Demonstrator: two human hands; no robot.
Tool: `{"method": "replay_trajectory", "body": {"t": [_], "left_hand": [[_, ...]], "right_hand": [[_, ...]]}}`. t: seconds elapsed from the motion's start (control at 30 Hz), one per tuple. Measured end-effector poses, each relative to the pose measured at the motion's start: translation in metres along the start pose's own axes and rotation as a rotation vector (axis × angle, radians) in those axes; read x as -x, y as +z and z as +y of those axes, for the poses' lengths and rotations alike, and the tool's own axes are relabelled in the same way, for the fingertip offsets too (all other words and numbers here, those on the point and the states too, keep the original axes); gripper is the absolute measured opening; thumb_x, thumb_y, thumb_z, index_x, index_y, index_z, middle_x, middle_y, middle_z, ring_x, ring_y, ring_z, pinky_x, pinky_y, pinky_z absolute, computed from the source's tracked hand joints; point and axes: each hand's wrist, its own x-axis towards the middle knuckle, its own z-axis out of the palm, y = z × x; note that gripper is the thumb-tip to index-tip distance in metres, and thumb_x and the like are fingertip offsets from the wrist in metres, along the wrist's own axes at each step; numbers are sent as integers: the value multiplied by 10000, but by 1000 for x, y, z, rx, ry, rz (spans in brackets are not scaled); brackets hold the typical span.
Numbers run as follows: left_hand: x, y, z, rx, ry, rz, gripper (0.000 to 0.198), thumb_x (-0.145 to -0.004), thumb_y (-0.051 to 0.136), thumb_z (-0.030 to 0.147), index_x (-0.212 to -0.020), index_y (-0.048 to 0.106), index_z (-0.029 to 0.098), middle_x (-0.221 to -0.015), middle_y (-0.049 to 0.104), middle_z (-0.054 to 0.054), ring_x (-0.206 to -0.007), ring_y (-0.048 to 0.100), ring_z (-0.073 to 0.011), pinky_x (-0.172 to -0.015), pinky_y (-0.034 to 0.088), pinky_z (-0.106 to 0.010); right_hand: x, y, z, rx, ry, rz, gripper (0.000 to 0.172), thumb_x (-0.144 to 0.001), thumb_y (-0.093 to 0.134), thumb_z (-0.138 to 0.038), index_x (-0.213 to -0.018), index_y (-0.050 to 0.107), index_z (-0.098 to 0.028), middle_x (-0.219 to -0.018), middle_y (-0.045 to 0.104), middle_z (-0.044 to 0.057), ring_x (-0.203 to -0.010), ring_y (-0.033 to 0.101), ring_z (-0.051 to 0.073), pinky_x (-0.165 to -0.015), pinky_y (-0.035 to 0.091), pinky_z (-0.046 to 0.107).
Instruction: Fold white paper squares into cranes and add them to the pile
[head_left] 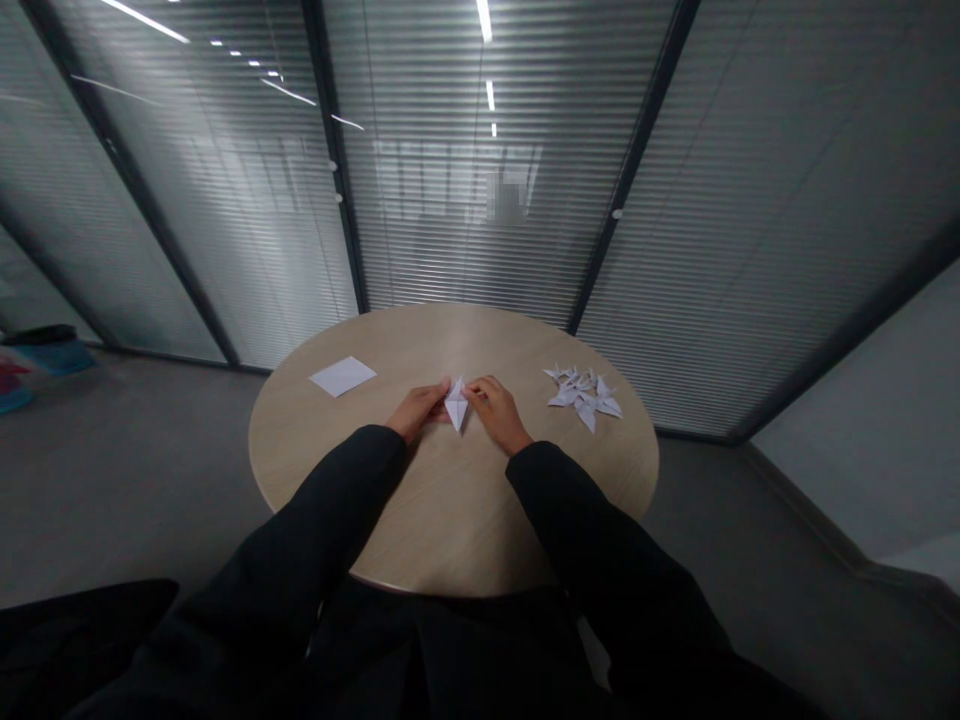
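Note:
A small piece of white origami paper (457, 406), folded into a narrow diamond, is held between my two hands above the middle of the table. My left hand (421, 408) grips its left edge, with the fingers partly under it. On the other side, my right hand (495, 408) pinches the right edge near the upper half. To the left lies a stack or sheet of flat white paper (343, 376); which of the two I cannot tell. A cluster of several folded white paper cranes (585, 393) rests on the right part of the table.
The round wooden table (450, 540) stands close to a glass partition with blinds (480, 250). Blue bins (52, 352) are on the floor at far left. A dark chair-like shape (82, 640) is at lower left, and a pale wall (870, 430) rises at right.

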Motion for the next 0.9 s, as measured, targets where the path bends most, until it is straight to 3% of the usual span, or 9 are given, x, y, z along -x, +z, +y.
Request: {"method": "replay_trajectory", "body": {"t": [0.2,0.7,0.8,0.9], "left_hand": [[1,1,-1,-62,55,-80,574,-478,884,373,-947,708,93,-850,725,-98,-733,645,-172,-761,486,-316],[0,0,-2,-111,34,-42,424,-463,878,332,-780,698,115,-674,691,-45,-589,596,-134,-623,447,-265],[-1,-1,-3,-124,36,-34,435,-467,874,316,-802,684,114,-653,682,-31,-565,588,-125,-601,435,-252],[-2,-2,-3,-158,41,-11,471,-450,877,308,-823,666,110,-613,665,-15,-534,577,-119,-574,420,-240]], "right_hand": [[0,1,-2,-9,36,-1,183,-905,509,-322,-804,597,-198,-857,578,34,-810,569,159,-732,460,282],[3,3,-2,20,54,-30,163,-890,491,-311,-780,558,-211,-835,535,23,-802,547,164,-729,452,288],[2,6,0,-50,143,0,124,-841,552,-330,-841,549,-206,-847,567,21,-798,564,164,-740,460,302],[2,9,-1,-190,276,3,286,-767,639,-364,-980,546,-197,-872,616,24,-791,591,161,-743,473,308]]}}
